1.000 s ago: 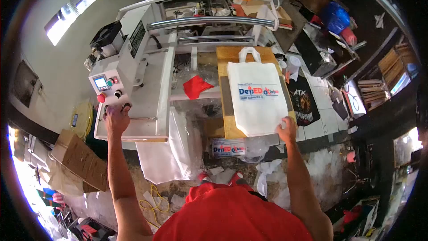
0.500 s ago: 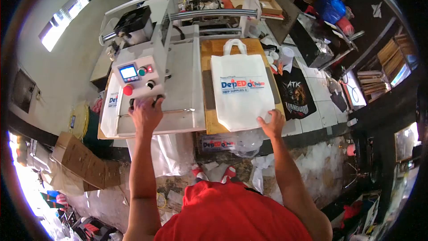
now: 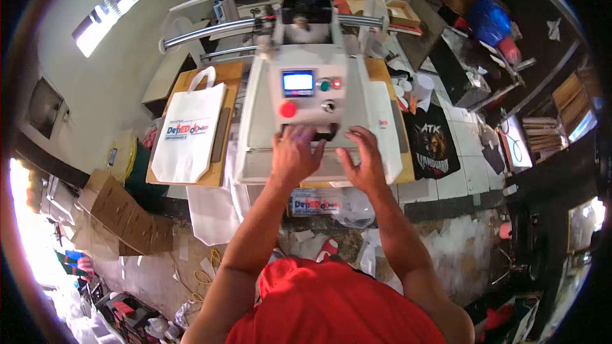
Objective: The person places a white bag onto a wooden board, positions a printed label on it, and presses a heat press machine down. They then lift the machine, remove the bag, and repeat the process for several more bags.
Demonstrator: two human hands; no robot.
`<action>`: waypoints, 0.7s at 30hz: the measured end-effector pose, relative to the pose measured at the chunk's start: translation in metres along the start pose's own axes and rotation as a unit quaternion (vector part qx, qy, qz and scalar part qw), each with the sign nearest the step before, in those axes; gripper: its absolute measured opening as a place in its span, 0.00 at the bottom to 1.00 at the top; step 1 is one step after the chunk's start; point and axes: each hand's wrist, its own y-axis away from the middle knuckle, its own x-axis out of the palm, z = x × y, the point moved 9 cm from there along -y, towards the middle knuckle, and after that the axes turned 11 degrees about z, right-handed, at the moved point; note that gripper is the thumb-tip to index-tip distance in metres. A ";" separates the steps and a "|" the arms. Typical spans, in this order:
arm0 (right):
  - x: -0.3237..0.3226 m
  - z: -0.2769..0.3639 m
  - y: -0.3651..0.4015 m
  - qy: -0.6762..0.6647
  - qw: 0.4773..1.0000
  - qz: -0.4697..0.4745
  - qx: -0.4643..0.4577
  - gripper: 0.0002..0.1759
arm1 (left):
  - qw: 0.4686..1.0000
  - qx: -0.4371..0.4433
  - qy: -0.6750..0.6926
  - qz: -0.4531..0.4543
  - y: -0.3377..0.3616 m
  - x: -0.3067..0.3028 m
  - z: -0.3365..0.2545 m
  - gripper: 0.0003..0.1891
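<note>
A sliding heat press (image 3: 277, 92) with a lit screen and a red button sits before me, its panel slightly blurred. My left hand (image 3: 295, 154) is closed on the black handle (image 3: 328, 134) below the panel. Just right of that handle, my right hand (image 3: 364, 160) is open, fingers spread and holding nothing. On the left board lies a white tote bag (image 3: 186, 156) with a blue and red "DepED" print, its handles toward the back. Another white tote bag (image 3: 387, 146) lies on the right board, mostly covered by the press.
Metal rails (image 3: 223, 30) run across behind the press. A black printed shirt (image 3: 433, 143) lies on white tiles at the right. Brown cardboard boxes (image 3: 121, 213) stand at the lower left. White fabric (image 3: 210, 213) hangs below the table's front edge.
The press head has slid from the left board to the right, over the right tote bag, with my left hand on its handle. My right hand has moved left, off the right bag.
</note>
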 end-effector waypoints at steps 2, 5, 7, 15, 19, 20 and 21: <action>0.026 0.021 -0.017 -0.028 0.999 0.023 -0.018 0.20 | 0.992 0.074 0.098 -0.001 0.007 -0.005 -0.008 0.17; 0.046 0.018 -0.023 0.078 0.997 0.015 -0.006 0.19 | 0.973 0.031 0.217 0.074 0.038 -0.023 0.003 0.15; 0.050 0.007 -0.028 0.124 0.991 -0.001 0.051 0.18 | 0.928 -0.034 0.350 0.121 0.077 -0.029 0.041 0.10; 0.033 -0.039 -0.028 0.380 0.917 -0.066 0.104 0.21 | 0.929 -0.316 0.182 0.062 0.309 0.019 0.356 0.06; 0.017 -0.089 -0.013 0.400 0.892 -0.013 0.211 0.21 | 0.862 -0.497 -0.035 0.091 0.384 0.007 0.481 0.28; 0.013 -0.087 -0.013 0.423 0.884 -0.013 0.200 0.21 | 0.865 -0.491 -0.030 0.094 0.387 0.012 0.494 0.28; 0.007 -0.088 -0.011 0.431 0.879 -0.017 0.204 0.21 | 0.851 -0.516 -0.011 0.095 0.396 0.019 0.508 0.29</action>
